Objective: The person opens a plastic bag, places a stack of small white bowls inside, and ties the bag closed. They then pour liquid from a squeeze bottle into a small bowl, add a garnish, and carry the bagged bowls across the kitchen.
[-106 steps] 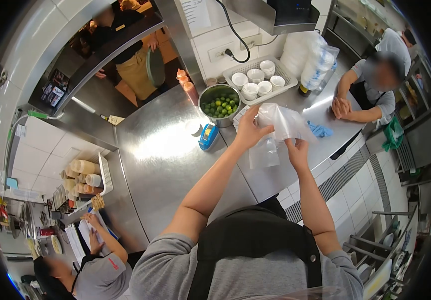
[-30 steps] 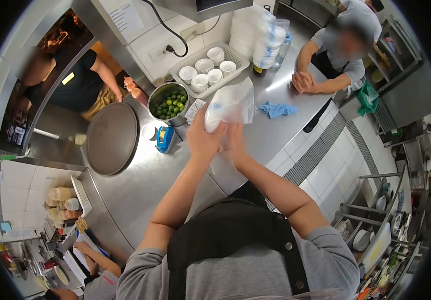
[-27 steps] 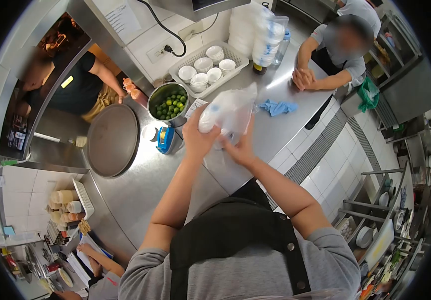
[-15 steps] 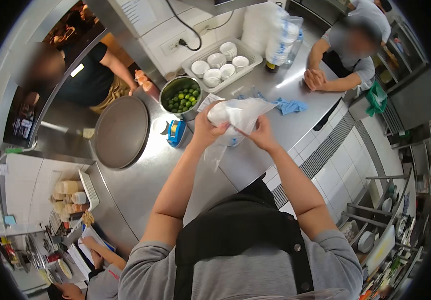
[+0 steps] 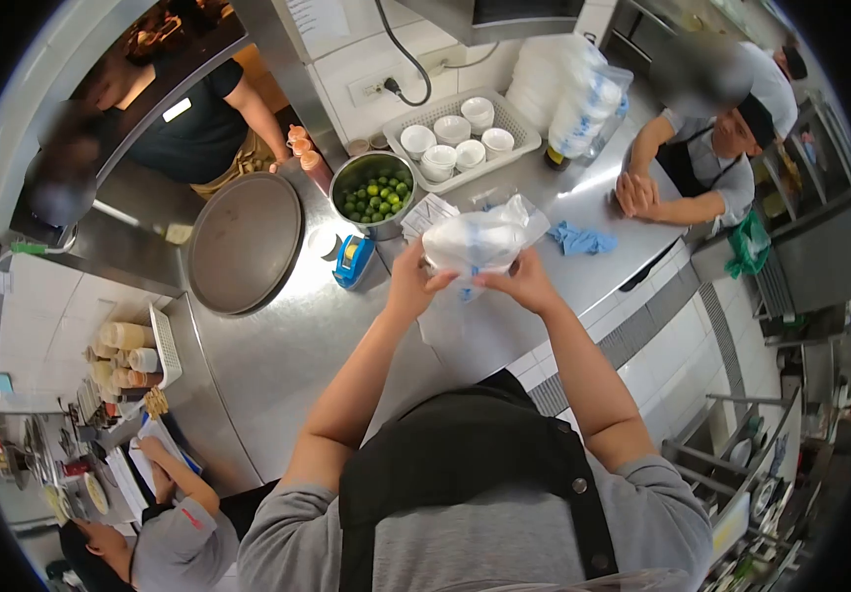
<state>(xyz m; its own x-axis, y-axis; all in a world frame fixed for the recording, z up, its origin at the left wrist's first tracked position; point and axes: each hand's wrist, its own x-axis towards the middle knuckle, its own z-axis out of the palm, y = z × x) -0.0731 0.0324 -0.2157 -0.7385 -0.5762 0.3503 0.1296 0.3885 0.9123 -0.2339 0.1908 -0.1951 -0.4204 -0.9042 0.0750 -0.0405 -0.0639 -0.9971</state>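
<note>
A white plastic bag with blue print (image 5: 475, 242), wrapped round something white, is held above the steel counter (image 5: 336, 365). My left hand (image 5: 412, 281) grips its left side, thumb in front. On its right side my right hand (image 5: 527, 281) grips it too, thumb pressed to the lower edge. What the bag contains is blurred by the plastic. Just behind lie a printed paper (image 5: 429, 215) and a steel pot of green limes (image 5: 374, 197). A blue tape dispenser (image 5: 353, 261) stands left of my left hand; a crumpled blue cloth (image 5: 581, 239) lies to the right.
A basket of white cups (image 5: 463, 138) and stacked white containers in plastic (image 5: 583, 104) stand at the back. Round brown trays (image 5: 246, 243) lie left. One person leans on the counter at right (image 5: 677, 202); others are beyond the left opening (image 5: 188, 128) and at lower left (image 5: 184, 538).
The bag has turned from a bunched, hanging shape to a wider, rounded bundle lying across both hands. My hands have shifted slightly right and my view has tilted.
</note>
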